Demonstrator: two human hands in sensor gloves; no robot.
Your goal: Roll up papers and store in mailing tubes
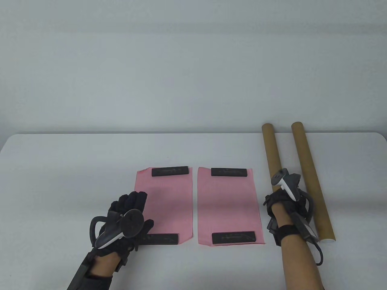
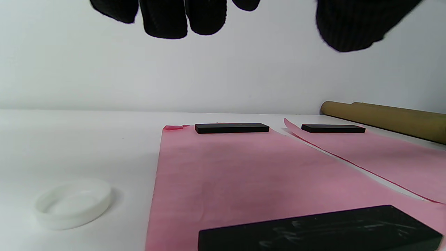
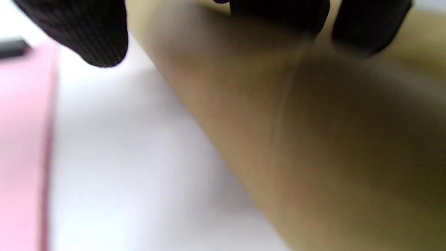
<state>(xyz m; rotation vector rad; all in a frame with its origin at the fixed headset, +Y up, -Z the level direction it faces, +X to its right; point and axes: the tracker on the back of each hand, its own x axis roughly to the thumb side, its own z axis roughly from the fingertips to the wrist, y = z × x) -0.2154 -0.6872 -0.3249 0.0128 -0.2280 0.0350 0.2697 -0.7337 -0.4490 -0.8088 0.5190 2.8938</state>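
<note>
Left paper: a pink sheet (image 1: pixel 169 202) lies flat on the white worktop (image 1: pixel 60 169), the landmark for the rest; a black bar weight (image 1: pixel 170 171) sits on its far edge and another (image 1: pixel 160 239) on its near edge.
Right paper: a second pink sheet (image 1: pixel 228 205) lies just beside the left paper, on its right, a thin strip of worktop between them, with a black bar (image 1: pixel 229 172) at its far edge and one (image 1: pixel 233 237) at its near edge.
Mailing tubes: two brown cardboard tubes lie right of both sheets, roughly parallel; the inner tube (image 1: pixel 269 148) is nearer the papers, the outer tube (image 1: pixel 311 181) is further right and shows a white cap at its near end.
Loose cap: a white plastic cap (image 2: pixel 73 203) lies on the worktop left of the left paper, seen only in the left wrist view.
Left hand: the left hand (image 1: pixel 127 217) is over the left paper's near left corner, fingers (image 2: pixel 163 17) straight and spread, holding nothing.
Right hand: the right hand (image 1: pixel 284 205) rests on the inner tube, fingers (image 3: pixel 278 14) on its top and thumb off to the side; whether it grips cannot be told.
</note>
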